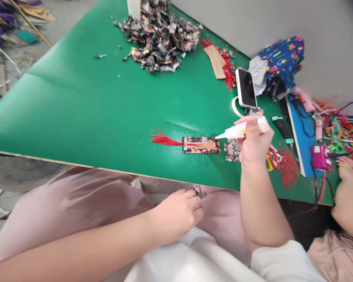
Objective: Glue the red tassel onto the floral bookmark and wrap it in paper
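Observation:
My right hand (253, 143) is closed around a white glue bottle (237, 131), tipped so its nozzle points left. The nozzle tip is at the upper right edge of a dark patterned bookmark (188, 150) lying on the green table. A brown strip (207, 145) lies along the middle of the bookmark, and a red tassel (166, 138) spreads from its left end. Below the table edge, my left hand (179, 213) rests over my lap with curled fingers; its fingertips are hidden. Partly behind my right hand lies another patterned piece (232, 150).
A heap of patterned scraps (164, 35) covers the far side of the table (76, 105). To the right are a phone (247, 88), a tape roll (235, 106), a cutter (282, 128), scissors (273, 157) and red threads (288, 166). Another person's arm (348, 196) reaches in at far right.

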Action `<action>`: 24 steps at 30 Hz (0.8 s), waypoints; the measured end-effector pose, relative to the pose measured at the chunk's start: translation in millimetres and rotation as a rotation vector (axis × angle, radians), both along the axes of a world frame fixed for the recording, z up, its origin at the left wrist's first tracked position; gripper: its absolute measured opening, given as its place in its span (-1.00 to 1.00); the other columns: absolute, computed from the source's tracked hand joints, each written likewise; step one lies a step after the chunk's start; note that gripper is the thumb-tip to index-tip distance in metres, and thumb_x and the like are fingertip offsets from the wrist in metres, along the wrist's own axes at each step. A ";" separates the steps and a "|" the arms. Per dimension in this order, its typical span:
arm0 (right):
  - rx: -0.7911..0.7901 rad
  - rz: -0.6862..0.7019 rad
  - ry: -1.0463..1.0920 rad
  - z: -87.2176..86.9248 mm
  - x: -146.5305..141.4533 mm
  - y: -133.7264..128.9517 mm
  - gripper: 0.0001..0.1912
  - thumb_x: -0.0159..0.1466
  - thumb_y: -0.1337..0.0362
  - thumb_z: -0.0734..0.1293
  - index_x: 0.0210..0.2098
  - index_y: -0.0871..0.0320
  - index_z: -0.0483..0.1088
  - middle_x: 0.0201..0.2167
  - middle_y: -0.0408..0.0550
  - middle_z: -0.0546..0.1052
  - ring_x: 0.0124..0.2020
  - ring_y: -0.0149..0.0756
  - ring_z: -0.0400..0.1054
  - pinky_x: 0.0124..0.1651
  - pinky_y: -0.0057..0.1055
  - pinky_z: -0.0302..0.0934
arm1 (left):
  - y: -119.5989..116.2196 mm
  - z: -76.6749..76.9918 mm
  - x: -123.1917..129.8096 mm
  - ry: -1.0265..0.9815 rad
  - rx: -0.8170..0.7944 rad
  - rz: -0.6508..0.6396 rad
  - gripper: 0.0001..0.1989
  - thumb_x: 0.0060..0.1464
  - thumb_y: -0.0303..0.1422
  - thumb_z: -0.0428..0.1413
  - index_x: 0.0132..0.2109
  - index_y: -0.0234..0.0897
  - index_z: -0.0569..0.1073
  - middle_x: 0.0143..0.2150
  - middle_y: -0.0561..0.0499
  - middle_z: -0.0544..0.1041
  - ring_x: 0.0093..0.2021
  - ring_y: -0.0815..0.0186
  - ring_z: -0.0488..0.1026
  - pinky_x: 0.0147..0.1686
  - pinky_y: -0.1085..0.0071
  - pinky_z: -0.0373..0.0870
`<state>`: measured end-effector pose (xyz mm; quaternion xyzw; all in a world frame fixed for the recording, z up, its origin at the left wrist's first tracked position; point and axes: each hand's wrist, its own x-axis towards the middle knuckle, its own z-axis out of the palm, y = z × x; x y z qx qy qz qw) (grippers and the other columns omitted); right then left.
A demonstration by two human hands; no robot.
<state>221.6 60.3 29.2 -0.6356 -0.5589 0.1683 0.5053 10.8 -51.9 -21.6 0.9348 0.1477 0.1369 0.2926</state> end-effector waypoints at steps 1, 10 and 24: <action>0.019 -0.008 0.019 0.4 -0.7 0.0 -0.61 0.18 -0.05 0.19 -0.48 0.14 0.38 -0.53 -0.11 0.42 -0.55 -0.39 0.30 -0.51 -0.39 0.14 | 0.0 0.1 0.0 0.003 0.000 -0.001 -0.81 0.16 -0.46 -0.08 -0.15 -0.33 0.40 -0.34 -0.04 0.42 -0.31 0.24 0.30 -0.32 0.31 0.25; 0.053 -0.026 0.061 2.8 -6.6 2.4 -0.63 0.13 -0.07 0.25 -0.54 0.10 0.39 -0.58 -0.12 0.42 -0.58 -0.38 0.29 -0.53 -0.37 0.14 | 0.1 0.5 -0.2 -0.001 0.009 0.009 -0.82 0.16 -0.45 -0.08 -0.18 -0.33 0.40 -0.35 -0.04 0.41 -0.32 0.25 0.29 -0.33 0.31 0.24; 0.026 -0.041 0.036 1.5 -11.2 4.6 -0.65 0.08 -0.07 0.30 -0.56 0.09 0.39 -0.63 -0.16 0.39 -0.61 -0.41 0.29 -0.53 -0.38 0.20 | -0.3 0.5 -0.5 0.005 -0.001 -0.001 -0.83 0.15 -0.45 -0.07 -0.17 -0.33 0.39 -0.33 -0.05 0.42 -0.29 0.23 0.30 -0.32 0.30 0.24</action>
